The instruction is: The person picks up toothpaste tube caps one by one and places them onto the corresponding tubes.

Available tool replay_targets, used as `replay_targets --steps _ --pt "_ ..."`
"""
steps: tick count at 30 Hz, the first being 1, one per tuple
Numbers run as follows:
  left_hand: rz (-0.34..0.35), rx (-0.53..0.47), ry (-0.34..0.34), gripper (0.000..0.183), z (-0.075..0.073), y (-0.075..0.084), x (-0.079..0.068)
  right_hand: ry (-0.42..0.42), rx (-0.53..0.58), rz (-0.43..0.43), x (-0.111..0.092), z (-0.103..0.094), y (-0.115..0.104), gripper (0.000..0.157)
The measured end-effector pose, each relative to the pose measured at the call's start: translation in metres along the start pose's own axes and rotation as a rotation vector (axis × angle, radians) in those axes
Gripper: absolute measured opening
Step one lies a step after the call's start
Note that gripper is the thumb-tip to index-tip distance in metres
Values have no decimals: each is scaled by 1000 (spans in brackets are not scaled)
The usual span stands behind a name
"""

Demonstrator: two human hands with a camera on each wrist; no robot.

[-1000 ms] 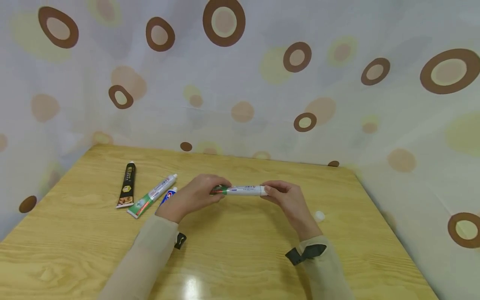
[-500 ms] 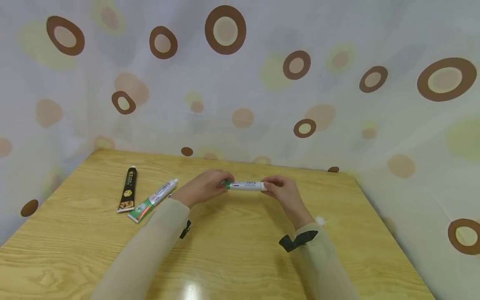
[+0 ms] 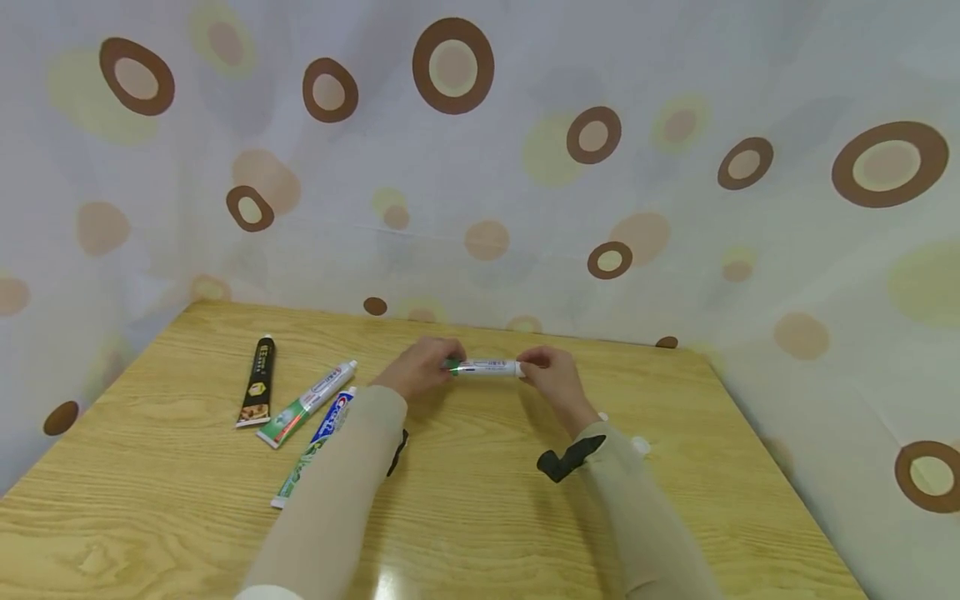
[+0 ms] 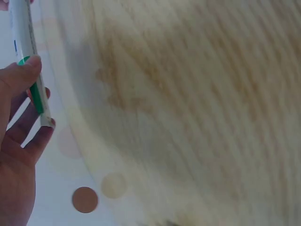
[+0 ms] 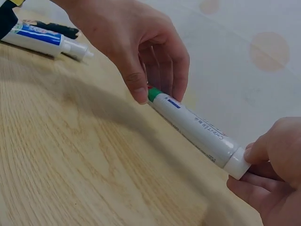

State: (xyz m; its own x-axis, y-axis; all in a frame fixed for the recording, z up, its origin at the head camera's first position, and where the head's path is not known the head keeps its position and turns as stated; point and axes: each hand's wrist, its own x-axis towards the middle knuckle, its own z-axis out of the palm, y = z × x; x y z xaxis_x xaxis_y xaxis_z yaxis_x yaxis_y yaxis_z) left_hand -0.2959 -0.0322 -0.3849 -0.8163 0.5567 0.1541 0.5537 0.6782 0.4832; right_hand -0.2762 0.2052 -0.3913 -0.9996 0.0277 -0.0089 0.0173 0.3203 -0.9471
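Observation:
A white and green toothpaste tube [image 3: 486,367] is held level between the two hands, above the table. The left hand [image 3: 423,367] grips its green tail end, thumb on one face and fingers behind, as the left wrist view also shows. Thumb and fingers of the right hand [image 3: 553,379] pinch the white cap [image 5: 237,163] at the other end, which sits against the tube's shoulder in the right wrist view. Left of the hands lie a black tube [image 3: 257,383], another white and green toothpaste tube [image 3: 311,402] and a blue and green Crest tube [image 3: 327,427], partly behind the left sleeve.
A small white cap [image 3: 640,446] lies on the wooden table [image 3: 480,500] beside the right sleeve, and another small white piece [image 3: 603,416] peeks out by the right wrist. A spotted curtain [image 3: 480,183] stands along the table's back and sides.
Both hands have moved farther from the body with the tube between them, the right wrist turning a little. The left arm has shifted right, uncovering the Crest tube. The view has tilted slightly up.

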Motion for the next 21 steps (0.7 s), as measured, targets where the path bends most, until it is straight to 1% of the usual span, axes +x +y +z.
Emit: replay_targets --steps 4,8,12,15,21 --pt "-31 -8 -1 26 7 -2 3 20 -50 14 1 4 4 23" --pt "-62 3 -1 26 11 -1 2 37 -93 24 1 6 8 22" --pt "-60 14 3 26 13 -3 1 45 -115 27 3 8 10 21" --pt "-56 17 -1 25 13 -3 1 52 -143 14 3 8 12 20" --pt "-98 15 -53 26 15 -1 3 66 -262 -11 3 8 17 18"
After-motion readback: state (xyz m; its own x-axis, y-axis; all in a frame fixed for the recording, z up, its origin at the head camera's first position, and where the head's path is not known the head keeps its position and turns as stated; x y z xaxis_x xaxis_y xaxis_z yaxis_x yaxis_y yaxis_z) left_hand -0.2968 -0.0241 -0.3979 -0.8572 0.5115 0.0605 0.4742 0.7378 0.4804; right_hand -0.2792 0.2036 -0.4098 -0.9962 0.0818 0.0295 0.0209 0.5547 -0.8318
